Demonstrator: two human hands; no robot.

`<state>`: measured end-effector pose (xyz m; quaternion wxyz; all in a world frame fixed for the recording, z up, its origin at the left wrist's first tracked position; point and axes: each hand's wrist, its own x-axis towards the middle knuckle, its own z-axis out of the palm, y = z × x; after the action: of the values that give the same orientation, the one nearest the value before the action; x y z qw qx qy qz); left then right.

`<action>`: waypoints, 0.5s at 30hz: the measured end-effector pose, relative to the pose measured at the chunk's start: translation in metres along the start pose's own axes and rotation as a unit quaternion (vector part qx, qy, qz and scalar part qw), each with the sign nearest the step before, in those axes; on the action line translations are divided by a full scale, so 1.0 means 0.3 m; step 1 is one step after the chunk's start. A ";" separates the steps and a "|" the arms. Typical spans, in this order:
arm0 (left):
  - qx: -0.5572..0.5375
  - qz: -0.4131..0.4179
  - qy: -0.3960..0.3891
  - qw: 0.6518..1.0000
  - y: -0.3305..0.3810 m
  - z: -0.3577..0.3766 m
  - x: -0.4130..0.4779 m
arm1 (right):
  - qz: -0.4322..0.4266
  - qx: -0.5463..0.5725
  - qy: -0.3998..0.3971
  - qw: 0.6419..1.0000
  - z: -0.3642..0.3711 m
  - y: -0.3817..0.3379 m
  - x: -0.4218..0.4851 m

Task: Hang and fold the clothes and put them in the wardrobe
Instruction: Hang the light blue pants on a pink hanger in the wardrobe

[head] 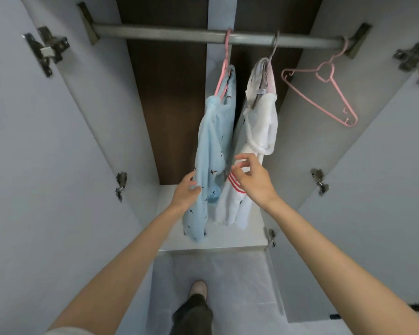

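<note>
Left hand [186, 189]: thumb and fingers pinch the left edge of the blue garment [211, 151] about two thirds of the way down. Right hand [254, 180]: fingers spread and loosely bent, holding nothing, in front of the white garment [261, 122] just above its red stripes [235, 183]; whether the fingertips touch the cloth cannot be told.

Blue garment: patterned with small dark marks, hung from a pink hanger [224, 68]. White garment: just to its right, hung from a grey hanger [272, 49]. The lower ends of both hang close over the wardrobe floor [247, 235].

Rail [167, 33]: a metal bar across the top of the wardrobe, carrying both hangers near its middle and a second pink hanger [324, 93] alone near its right end.

Left door [22, 141] and right door [385, 153]: both swung open, metal hinges [46, 48] showing on their inner faces.

Below: one trouser leg [194, 315] and one foot [198, 287] on a pale floor.
</note>
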<state>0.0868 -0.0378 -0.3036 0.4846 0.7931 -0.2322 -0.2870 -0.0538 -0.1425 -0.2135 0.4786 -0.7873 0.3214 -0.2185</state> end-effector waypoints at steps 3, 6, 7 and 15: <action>-0.014 0.032 0.024 0.999 0.026 -0.009 -0.208 | 0.000 0.003 -0.016 1.000 -0.021 -0.001 -0.182; -0.041 0.038 0.045 0.997 0.058 -0.031 -0.429 | 0.002 -0.002 -0.025 1.000 -0.048 -0.010 -0.360; -0.050 0.040 0.046 0.997 0.065 -0.042 -0.501 | 0.002 -0.005 -0.030 1.000 -0.056 -0.014 -0.417; -0.051 0.070 0.039 0.995 0.094 -0.108 -0.930 | -0.007 0.001 -0.029 1.000 -0.098 -0.062 -0.800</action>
<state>-0.0966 0.1511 -0.2020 0.5522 0.7597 -0.2529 -0.2323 -0.2350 0.0174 -0.1926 0.4865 -0.7952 0.3019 -0.1995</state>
